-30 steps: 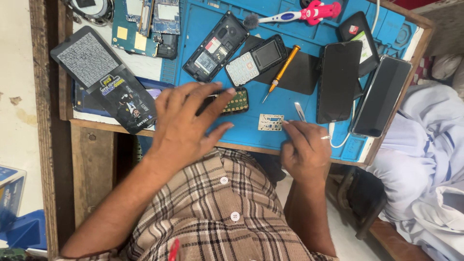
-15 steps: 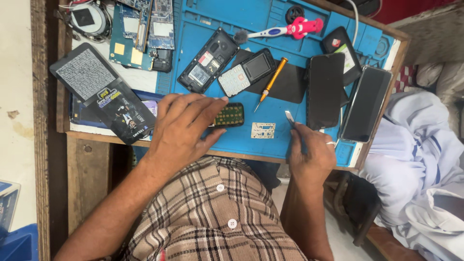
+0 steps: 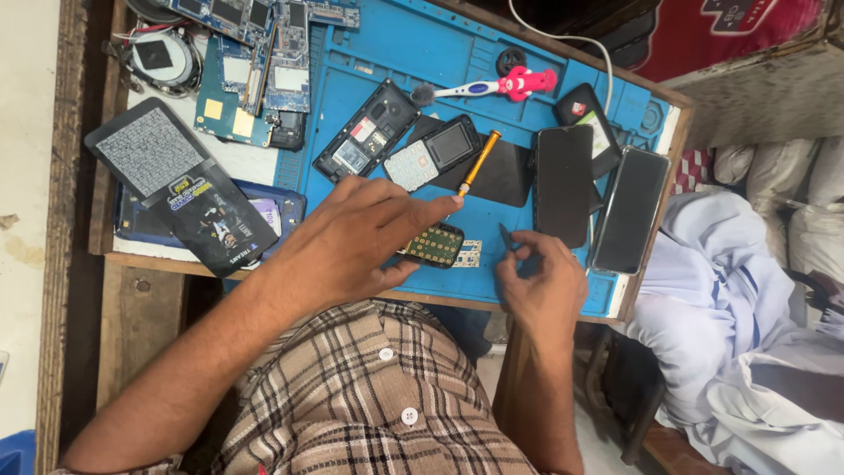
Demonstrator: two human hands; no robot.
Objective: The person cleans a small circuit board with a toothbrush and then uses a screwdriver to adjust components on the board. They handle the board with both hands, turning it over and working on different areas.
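On the blue mat (image 3: pixel 527 79), the left hand (image 3: pixel 352 242) still covers the keypad (image 3: pixel 432 244); the right hand (image 3: pixel 541 281) keeps pinching tweezers (image 3: pixel 508 236).

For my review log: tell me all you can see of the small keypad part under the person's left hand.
The keypad part is a small dark rounded-rectangular piece with rows of greenish-yellow key contacts, apparently a phone's keypad board or membrane. It lies flat on the blue work mat near the front edge. The left hand covers its left end, thumb beneath and index finger stretched above. A small pale board sits right beside it. The right hand is apart, pinching a thin tool.
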